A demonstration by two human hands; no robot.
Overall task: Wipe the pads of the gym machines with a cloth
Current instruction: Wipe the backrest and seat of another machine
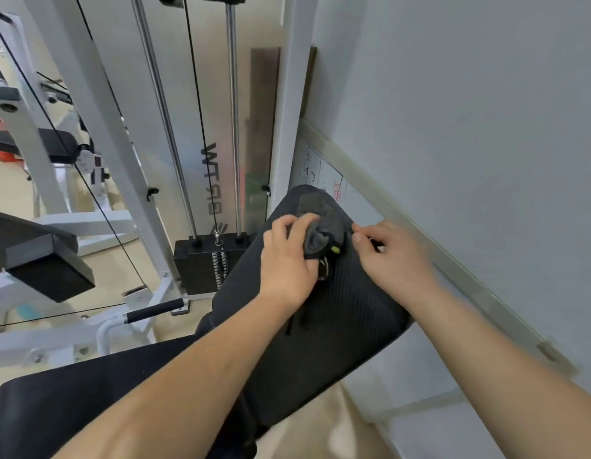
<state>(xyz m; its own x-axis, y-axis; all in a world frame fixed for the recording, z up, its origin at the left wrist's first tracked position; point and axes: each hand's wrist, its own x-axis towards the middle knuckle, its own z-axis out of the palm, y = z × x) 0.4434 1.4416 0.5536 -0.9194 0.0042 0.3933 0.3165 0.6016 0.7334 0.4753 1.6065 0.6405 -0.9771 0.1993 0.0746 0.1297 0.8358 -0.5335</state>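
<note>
Fingers [284,223] of the left hand [287,263] curl round a bunched dark grey cloth [320,226], gripping it against the upper end of a black ribbed back pad [353,309] on a white-framed gym machine. Part of the cloth spreads flat toward the pad's top edge, and the rest is gathered under the knuckles.

The right hand [400,260] rests on the same pad just beside the cloth, at its right. Its fingertips [360,238] are bent and drawn close together. Motion blur hides whether they pinch anything.

A small yellow-green piece [335,249] shows at the cloth's lower edge, with a glint of metal below it by the left palm. Neither can be identified. Both bare forearms reach in from the bottom of the view.

The back pad tilts away from the camera, its top close to a whiteboard [320,170] marked with handwriting in black and red. The board leans along a pale wall [486,127].

A black seat pad [105,392] lies at lower left. Behind the back pad, to its left, stands a black weight stack [194,266]. Two chrome guide rods [233,127] and a black cable [196,111] rise from it. A short black foam handle [155,311] projects from the white frame near the floor.
</note>
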